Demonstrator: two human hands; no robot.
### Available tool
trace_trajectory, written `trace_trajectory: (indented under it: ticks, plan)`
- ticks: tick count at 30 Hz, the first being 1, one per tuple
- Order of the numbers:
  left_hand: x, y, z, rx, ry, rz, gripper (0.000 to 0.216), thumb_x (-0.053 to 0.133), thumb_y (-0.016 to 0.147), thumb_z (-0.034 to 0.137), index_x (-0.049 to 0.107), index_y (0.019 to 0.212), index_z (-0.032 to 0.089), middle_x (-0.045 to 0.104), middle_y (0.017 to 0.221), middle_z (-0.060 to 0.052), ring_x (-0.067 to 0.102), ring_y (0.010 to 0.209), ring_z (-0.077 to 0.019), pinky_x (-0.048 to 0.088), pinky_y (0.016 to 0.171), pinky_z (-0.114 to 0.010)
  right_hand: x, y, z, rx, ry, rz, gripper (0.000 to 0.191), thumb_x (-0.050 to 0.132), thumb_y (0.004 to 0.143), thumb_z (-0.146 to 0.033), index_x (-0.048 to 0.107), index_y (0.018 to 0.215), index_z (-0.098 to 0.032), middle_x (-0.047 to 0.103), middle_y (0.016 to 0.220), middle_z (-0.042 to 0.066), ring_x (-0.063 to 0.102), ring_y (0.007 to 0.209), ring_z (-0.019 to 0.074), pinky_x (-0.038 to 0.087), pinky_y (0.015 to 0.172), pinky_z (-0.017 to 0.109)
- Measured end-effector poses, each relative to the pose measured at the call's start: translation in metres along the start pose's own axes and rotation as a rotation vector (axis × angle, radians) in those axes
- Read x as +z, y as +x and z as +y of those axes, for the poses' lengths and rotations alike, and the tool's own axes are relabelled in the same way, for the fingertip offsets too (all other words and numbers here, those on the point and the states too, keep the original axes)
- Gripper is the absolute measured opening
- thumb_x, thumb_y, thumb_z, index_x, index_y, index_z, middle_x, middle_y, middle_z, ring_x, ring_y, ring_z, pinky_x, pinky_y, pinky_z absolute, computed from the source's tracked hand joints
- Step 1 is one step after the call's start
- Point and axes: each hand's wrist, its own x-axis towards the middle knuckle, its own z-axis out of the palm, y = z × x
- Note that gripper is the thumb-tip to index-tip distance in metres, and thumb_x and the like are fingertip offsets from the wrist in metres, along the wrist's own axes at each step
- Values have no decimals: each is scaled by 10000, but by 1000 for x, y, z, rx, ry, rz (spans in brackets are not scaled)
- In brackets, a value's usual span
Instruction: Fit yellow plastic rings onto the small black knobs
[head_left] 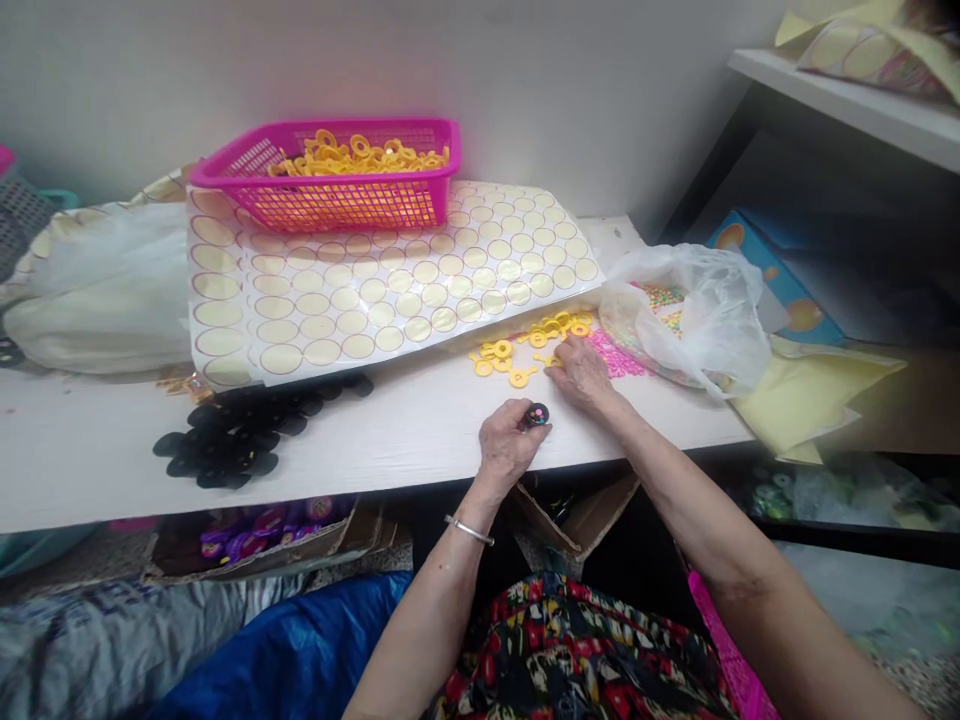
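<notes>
In my left hand [507, 440], closed near the front of the table, is a small black round container [536, 414] with coloured dots showing at its top. My right hand [583, 372] is at the small pile of yellow ring-ended plastic pieces [519, 378], its fingers bent down and pinched at one yellow piece [545, 359]. Its fingertips are partly hidden by the hand. Tiny pink pieces [619, 355] lie just right of it. Beside them stands a clear plastic bag [712, 310] with many coloured beads inside.
A pink basket [337, 205] full of yellow pieces sits on sticker sheets [390, 300] at the back. Black flat round pieces [225, 440] lie at the left. Yellow paper [810, 395] and a blue box [780, 285] are at the right. Boxes [360, 530] stand below the edge.
</notes>
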Motion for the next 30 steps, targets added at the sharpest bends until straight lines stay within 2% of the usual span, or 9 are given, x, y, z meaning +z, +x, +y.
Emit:
trace_trajectory:
  ticks: [3,7,10,15,22,27,30]
  plan:
    - [1,1,0,-17,-10,8,184,682,634,229,632,809,205,546,691,35,467,617,-91,380,594,-214,-1,-4,2,-26,157,37,197,552,759,-308,592,857,-142,561,911,99,483,854,223,380,719,316]
    - [2,2,2,-47,-41,21,200,690,616,242,638,806,207,543,680,44,466,602,-84,370,583,-211,-13,-28,-7,-58,553,81,209,589,746,-339,577,867,-169,562,784,25,483,684,149,387,646,274]
    - [2,2,3,-56,-50,24,179,688,614,267,636,771,198,533,663,44,459,594,-83,363,570,-209,-20,-51,-16,-168,686,83,181,603,750,-322,583,864,-183,577,805,30,502,747,162,398,679,285]
    - [2,1,0,-34,2,30,84,643,640,232,619,712,194,530,667,37,464,624,-93,368,597,-212,-16,-69,-24,-283,551,101,168,594,764,-272,594,912,-192,595,859,55,494,827,199,389,776,343]
    - [3,1,-5,3,-3,36,75,600,644,173,620,715,187,533,679,27,467,628,-96,380,600,-212,-18,-68,-29,-295,398,65,118,568,779,-237,606,868,-171,591,874,68,487,830,203,393,749,324]
    - [0,1,-2,34,-96,27,87,595,628,143,631,698,180,583,755,7,524,691,-103,415,642,-215,-25,-67,-32,-317,335,11,107,536,786,-194,614,856,-174,581,897,65,493,847,193,396,737,300]
    - [-8,-1,0,-10,-160,18,114,581,604,123,634,692,172,595,789,-8,526,668,-102,420,615,-219,-26,-67,-33,-310,353,2,104,530,787,-185,618,842,-177,574,886,60,504,837,181,401,726,289]
